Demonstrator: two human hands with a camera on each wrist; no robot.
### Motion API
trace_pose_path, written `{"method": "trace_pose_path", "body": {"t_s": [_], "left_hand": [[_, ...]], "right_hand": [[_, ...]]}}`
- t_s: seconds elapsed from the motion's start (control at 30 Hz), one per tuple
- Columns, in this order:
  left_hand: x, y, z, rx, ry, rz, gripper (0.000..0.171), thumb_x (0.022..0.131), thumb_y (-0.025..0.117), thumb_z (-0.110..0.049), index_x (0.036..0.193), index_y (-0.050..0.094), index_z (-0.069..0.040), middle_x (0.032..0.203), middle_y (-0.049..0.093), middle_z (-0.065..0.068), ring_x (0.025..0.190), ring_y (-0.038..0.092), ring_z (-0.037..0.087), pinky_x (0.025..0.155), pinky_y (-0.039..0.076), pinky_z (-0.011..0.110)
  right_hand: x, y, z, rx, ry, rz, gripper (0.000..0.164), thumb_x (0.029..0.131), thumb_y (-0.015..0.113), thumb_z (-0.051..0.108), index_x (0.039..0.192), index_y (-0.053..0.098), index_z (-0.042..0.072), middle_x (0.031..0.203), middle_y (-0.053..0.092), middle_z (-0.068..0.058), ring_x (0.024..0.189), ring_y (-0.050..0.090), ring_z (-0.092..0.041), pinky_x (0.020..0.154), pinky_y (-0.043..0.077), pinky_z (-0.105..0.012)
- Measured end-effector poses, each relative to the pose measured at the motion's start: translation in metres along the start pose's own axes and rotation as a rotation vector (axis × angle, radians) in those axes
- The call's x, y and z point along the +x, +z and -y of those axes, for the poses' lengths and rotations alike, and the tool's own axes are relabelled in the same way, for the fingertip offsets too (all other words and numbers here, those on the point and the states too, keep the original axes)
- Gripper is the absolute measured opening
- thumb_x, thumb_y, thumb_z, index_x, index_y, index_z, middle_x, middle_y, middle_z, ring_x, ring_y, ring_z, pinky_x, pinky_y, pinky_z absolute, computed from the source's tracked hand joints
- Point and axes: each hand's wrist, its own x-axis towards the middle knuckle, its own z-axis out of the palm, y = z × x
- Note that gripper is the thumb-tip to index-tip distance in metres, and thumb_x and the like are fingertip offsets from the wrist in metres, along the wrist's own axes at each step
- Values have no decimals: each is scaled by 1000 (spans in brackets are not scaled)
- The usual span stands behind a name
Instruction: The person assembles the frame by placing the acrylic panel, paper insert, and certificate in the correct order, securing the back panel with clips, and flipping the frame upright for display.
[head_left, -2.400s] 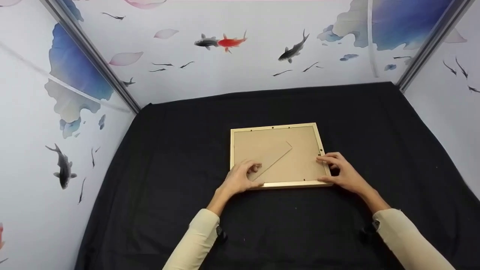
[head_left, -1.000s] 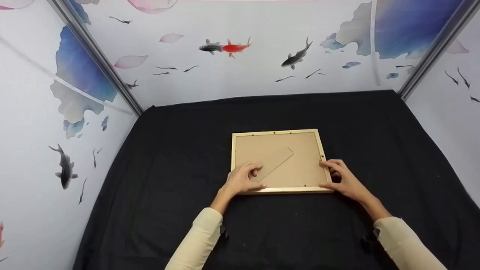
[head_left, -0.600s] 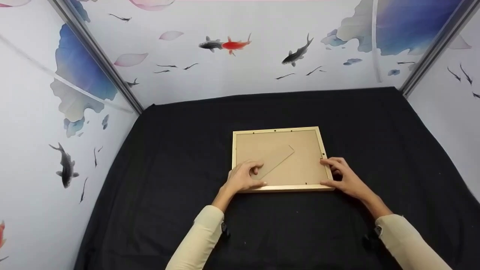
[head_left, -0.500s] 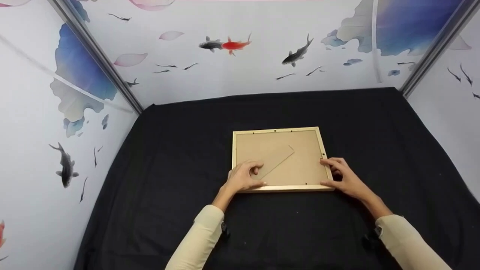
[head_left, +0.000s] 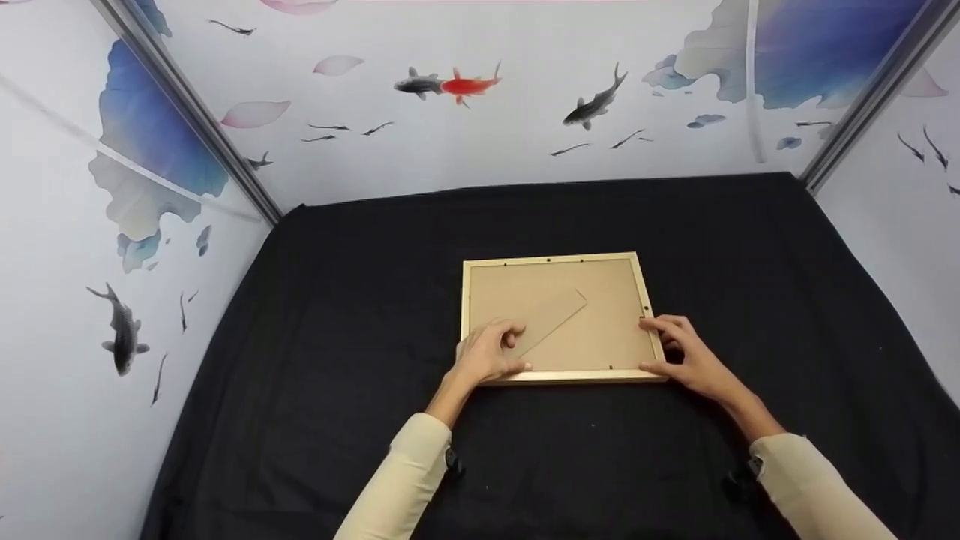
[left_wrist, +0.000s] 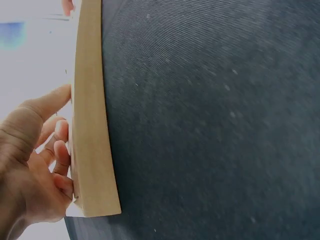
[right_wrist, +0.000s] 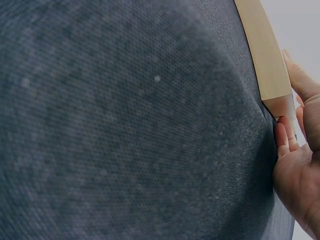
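A picture frame (head_left: 555, 373) with a light wooden border lies back side up on the black cloth. Its tan backing board (head_left: 607, 330) carries a flat diagonal stand (head_left: 551, 319), partly covered by the left hand. My left hand (head_left: 484, 352) holds the near left corner, its fingers curled over the back and its thumb along the near border. At the near right corner my right hand (head_left: 686, 352) grips the right border, forefinger by a small dark tab (head_left: 642, 321) and thumb near the corner. The right wrist view shows the fingers of the right hand (right_wrist: 302, 155) against the frame's corner (right_wrist: 280, 102).
Black cloth (head_left: 360, 315) covers the table around the frame. White panels (head_left: 510, 150) printed with fish and lotus leaves stand at the back and both sides, joined by grey metal posts (head_left: 202, 127). Several small dark clips (head_left: 548, 260) dot the frame's border.
The view shifts slightly as the head moves. Both hands keep nearly the same hold on the picture frame, which stays in place.
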Motion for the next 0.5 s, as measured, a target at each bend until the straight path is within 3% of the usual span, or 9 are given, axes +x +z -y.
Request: {"method": "trace_pose_path", "body": {"t_s": [0.3,0.5], "left_hand": [[-4,5,4,-9,48,31,56,76,93,-30,124,68,-13,95,60,-6,84,52,9,77,44,26],[1,-3,4,-35,74,13,54,78,91,-29,124,69,-12,95,61,-4,84,54,11,76,45,26]], "right_hand": [[-8,2,-1,1,4,3,66,84,84,7,143,54,0,136,43,-15,101,50,-25,87,43,-22],[-1,0,0,8,8,-13,69,83,85,7,144,54,1,137,42,-14,101,50,-24,87,43,-20]]}}
